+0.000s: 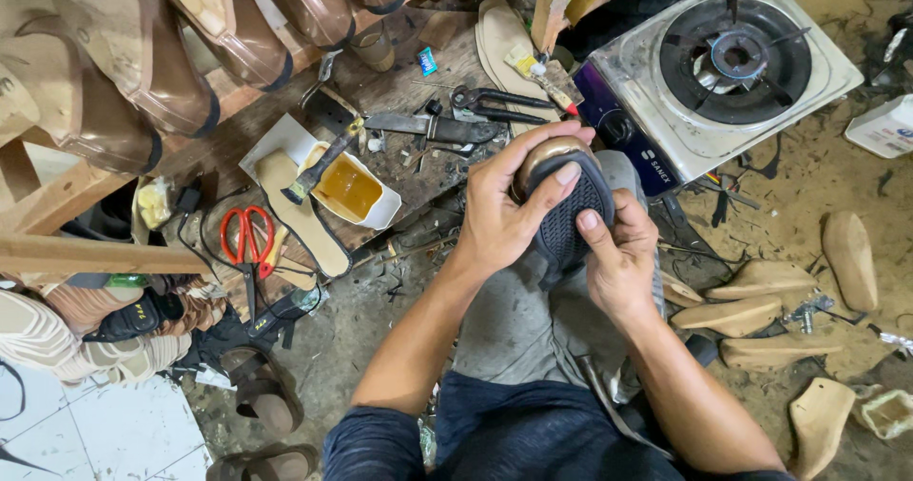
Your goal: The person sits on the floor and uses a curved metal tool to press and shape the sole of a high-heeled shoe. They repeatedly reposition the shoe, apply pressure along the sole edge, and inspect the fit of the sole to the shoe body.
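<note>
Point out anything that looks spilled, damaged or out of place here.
The gas stove sits askew on the dirty floor. An open tub of amber glue lies tilted with a brush in it. Wooden lasts lie scattered. Both hands press the shoe.

The shoe (563, 196) is held sole-up over the person's lap, its black sole patterned with a fine grid tread and its toe pointing away from the body. A rim of tan-brown upper shows around the toe end, rounded and glossy. It sits between 2 hands: the left hand (499, 210) wraps its side and toe, and the right hand (618, 258) clasps the heel end.
</note>
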The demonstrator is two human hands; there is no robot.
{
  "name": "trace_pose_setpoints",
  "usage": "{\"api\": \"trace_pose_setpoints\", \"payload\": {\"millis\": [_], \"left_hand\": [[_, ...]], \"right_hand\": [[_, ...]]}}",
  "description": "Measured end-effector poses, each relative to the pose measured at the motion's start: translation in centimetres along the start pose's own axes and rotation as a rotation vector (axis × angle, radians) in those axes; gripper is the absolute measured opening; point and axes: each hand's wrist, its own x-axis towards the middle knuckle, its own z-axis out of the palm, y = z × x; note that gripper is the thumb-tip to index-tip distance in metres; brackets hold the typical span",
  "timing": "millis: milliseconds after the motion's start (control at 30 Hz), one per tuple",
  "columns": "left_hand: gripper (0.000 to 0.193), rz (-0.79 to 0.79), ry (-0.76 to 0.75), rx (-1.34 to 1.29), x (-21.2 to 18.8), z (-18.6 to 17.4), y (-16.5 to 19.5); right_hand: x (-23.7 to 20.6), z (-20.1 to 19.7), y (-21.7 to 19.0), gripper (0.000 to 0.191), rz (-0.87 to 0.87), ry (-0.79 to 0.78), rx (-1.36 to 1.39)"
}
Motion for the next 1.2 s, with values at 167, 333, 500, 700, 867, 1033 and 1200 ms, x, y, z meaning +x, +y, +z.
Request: {"api": "trace_pose_setpoints", "payload": {"millis": [167, 333, 500, 700, 867, 1033, 1200], "left_hand": [[0.036, -0.019, -0.006, 0.024, 0.0, 0.0, 0.5], [0.036, -0.064, -0.056, -0.033, -0.6, -0.7, 1.7], [0.031, -0.075, -0.084, -0.041, -1.3, -1.5, 2.5], [0.035, -0.111, -0.056, -0.044, -1.7, -0.9, 2.9], [0.024, -0.127, 0.050, 0.029, -1.9, 0.1, 2.7], [0.022, -0.104, 0.060, 0.068, -2.0, -0.2, 2.4], [0.026, -0.123, 0.026, -0.068, -1.9, -1.9, 1.6]], "right_hand": [[0.0, 0.1, -0.3, 0.011, 0.021, -0.005, 0.008], [-0.4, 0.1, -0.5, 0.011, 0.038, -0.018, -0.098], [-1.0, 0.4, -0.6, 0.012, 0.066, -0.032, -0.206], [-1.3, 0.3, -0.7, 0.012, 0.078, -0.064, -0.311], [-1.3, 0.0, -0.6, 0.014, 0.072, -0.093, -0.365], [-1.0, 0.3, -1.2, 0.015, 0.071, -0.117, -0.420], [-0.1, 2.3, -2.8, 0.015, 0.120, -0.156, -0.468]]}}
